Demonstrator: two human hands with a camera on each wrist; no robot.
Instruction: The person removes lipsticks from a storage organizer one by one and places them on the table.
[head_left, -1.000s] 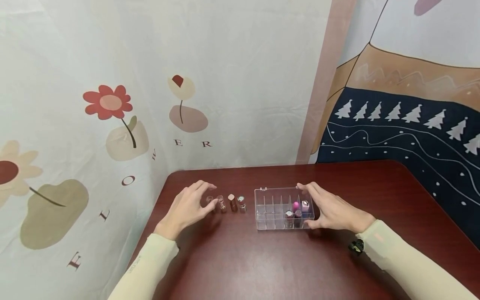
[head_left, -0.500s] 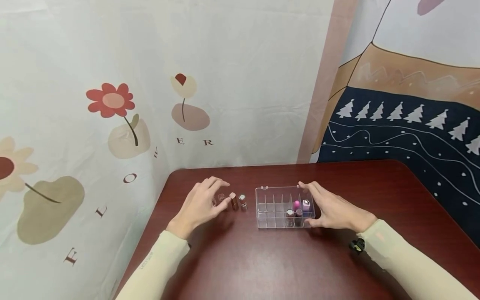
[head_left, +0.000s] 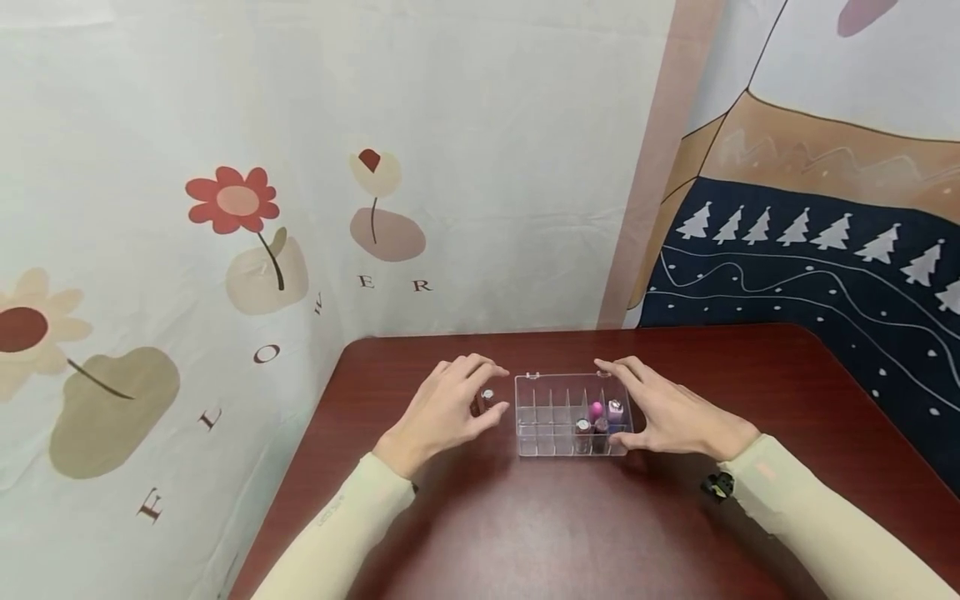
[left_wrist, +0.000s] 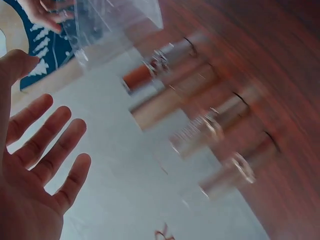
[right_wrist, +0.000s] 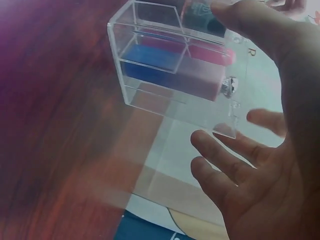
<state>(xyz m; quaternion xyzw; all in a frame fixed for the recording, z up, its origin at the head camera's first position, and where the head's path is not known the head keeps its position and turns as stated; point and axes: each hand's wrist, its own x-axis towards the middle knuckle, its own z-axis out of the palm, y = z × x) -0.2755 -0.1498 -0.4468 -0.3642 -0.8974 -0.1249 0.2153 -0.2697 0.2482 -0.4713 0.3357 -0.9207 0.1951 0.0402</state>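
The left hand point(head_left: 444, 408) has shifted rightward along the row of four slim, glossy clear-and-brown tubes point(left_wrist: 172, 95); its fingers are spread, gripping nothing. The clear plastic compartment box point(head_left: 536, 417) sits between the far corners of the worktop point(head_left: 540, 533), towards its far edge. The right hand point(head_left: 678, 412) spans the box's right end, fingers apart (contact is hard to judge). The box looks light, stiff and slippery, probably best held by its end walls. Blur softens the tubes' details.
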